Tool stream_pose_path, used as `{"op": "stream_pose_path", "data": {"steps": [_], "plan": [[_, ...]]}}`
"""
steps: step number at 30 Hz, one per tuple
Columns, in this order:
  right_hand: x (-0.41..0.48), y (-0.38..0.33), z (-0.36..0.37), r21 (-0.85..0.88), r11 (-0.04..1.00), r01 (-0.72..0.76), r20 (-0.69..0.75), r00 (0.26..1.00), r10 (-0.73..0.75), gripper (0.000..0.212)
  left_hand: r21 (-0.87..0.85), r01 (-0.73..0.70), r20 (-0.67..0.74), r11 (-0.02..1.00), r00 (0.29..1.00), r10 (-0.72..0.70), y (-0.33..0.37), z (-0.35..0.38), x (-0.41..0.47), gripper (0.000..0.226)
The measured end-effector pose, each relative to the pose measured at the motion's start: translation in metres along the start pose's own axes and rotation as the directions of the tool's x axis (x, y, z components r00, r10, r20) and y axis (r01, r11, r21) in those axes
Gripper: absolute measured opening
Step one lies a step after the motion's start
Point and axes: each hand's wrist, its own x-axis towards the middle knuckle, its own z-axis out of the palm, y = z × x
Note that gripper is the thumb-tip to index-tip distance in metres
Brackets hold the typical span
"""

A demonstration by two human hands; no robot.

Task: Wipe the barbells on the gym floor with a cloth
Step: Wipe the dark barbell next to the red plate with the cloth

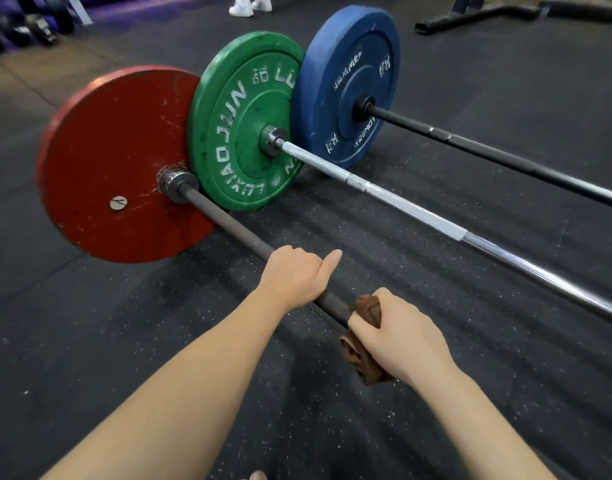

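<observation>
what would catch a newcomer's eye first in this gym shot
Three bright plates stand in a row at upper left: a red plate nearest, a green plate behind it, a blue plate farthest. In the foreground the left hand grips the red plate's dark bar while the right hand clasps a brown cloth on it.

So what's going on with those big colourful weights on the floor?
A person is cleaning. Their left hand grips the dark bar, the one with the red plate. Their right hand holds a brown cloth wrapped round that same bar. The bars with the green plate and the blue plate lie beside it, with no hand on them.
</observation>
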Motion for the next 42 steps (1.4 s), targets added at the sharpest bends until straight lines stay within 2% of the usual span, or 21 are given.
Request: {"op": "stream_pose_path", "data": {"steps": [3, 6, 8, 9, 11, 13, 14, 15, 18, 21, 25, 29, 31, 33, 35, 37, 39, 42], "plan": [[0.009, -0.018, 0.008, -0.035, 0.999, 0.017, -0.071, 0.997, -0.020, 0.028, -0.157, 0.072, 0.039, 0.985, 0.997, -0.067, -0.002, -0.002, 0.003, 0.065], [0.014, -0.032, 0.016, -0.041, 0.998, 0.049, -0.145, 0.988, -0.054, 0.029, -0.274, 0.085, 0.080, 0.958, 0.995, -0.065, -0.014, 0.000, 0.011, 0.062], [0.013, -0.031, 0.017, -0.030, 0.997, 0.070, -0.161, 0.984, -0.074, 0.030, -0.377, 0.128, 0.018, 0.917, 0.991, -0.131, -0.025, -0.003, 0.014, 0.061], [0.011, -0.029, 0.016, -0.017, 0.997, 0.082, -0.158, 0.984, -0.083, 0.030, -0.376, 0.157, -0.009, 0.913, 0.985, -0.173, -0.033, -0.003, 0.014, 0.059], [0.005, -0.022, 0.013, -0.014, 0.995, 0.098, -0.141, 0.985, -0.099, 0.031, -0.259, 0.164, -0.021, 0.952, 0.984, -0.175, -0.045, -0.003, 0.013, 0.049], [0.001, -0.016, 0.011, -0.022, 0.995, 0.094, -0.117, 0.988, -0.096, 0.030, 0.042, 0.049, 0.004, 0.998, 0.999, -0.049, -0.050, 0.004, 0.008, 0.027], [-0.001, -0.014, 0.010, -0.022, 0.996, 0.087, -0.107, 0.990, -0.089, 0.030, 0.173, 0.004, 0.045, 0.985, 0.999, -0.012, -0.050, 0.008, 0.007, 0.031], [-0.001, -0.014, 0.009, -0.029, 0.996, 0.082, -0.098, 0.992, -0.084, 0.030, 0.193, -0.005, 0.066, 0.981, 0.998, -0.008, -0.050, 0.011, 0.006, 0.032], [0.002, -0.020, 0.008, -0.123, 0.990, 0.073, -0.094, 0.992, -0.085, 0.031, 0.192, 0.006, 0.029, 0.981, 1.000, -0.012, -0.048, 0.013, 0.008, 0.017], [0.013, -0.038, 0.013, -0.217, 0.972, 0.088, -0.139, 0.983, -0.120, 0.034, 0.228, -0.002, -0.022, 0.974, 1.000, 0.007, -0.048, 0.012, 0.008, 0.016], [0.032, -0.061, 0.026, -0.196, 0.975, 0.106, -0.163, 0.977, -0.139, 0.037, 0.276, 0.019, -0.018, 0.961, 1.000, -0.015, -0.048, 0.016, 0.010, 0.031], [0.036, -0.055, 0.023, -0.091, 0.987, 0.130, -0.108, 0.984, -0.139, 0.033, 0.286, -0.054, 0.054, 0.957, 0.998, 0.040, -0.054, 0.012, 0.011, 0.056], [0.027, -0.046, 0.020, -0.070, 0.988, 0.140, -0.101, 0.984, -0.147, 0.031, 0.224, -0.064, 0.103, 0.973, 0.994, 0.042, -0.056, 0.009, 0.011, 0.050], [0.016, -0.034, 0.016, -0.065, 0.990, 0.128, -0.101, 0.986, -0.134, 0.029, -0.019, 0.014, 0.066, 1.000, 0.998, -0.013, -0.064, 0.009, 0.011, 0.030], [0.005, -0.021, 0.011, -0.059, 0.993, 0.107, -0.097, 0.989, -0.112, 0.028, -0.166, 0.127, 0.019, 0.978, 0.992, -0.125, -0.079, 0.011, 0.011, 0.045], [-0.002, -0.013, 0.009, -0.060, 0.994, 0.089, -0.085, 0.992, -0.094, 0.027, -0.107, 0.197, -0.021, 0.975, 0.980, -0.200, -0.089, 0.019, 0.009, 0.043], [0.001, -0.017, 0.008, -0.086, 0.994, 0.063, -0.089, 0.993, -0.071, 0.027, 0.038, 0.186, -0.025, 0.982, 0.982, -0.185, -0.089, 0.027, 0.004, 0.026], [0.019, -0.042, 0.016, -0.132, 0.991, 0.037, -0.124, 0.991, -0.054, 0.032, 0.097, 0.151, -0.025, 0.984, 0.988, -0.149, -0.082, 0.033, 0.005, 0.056]]}}
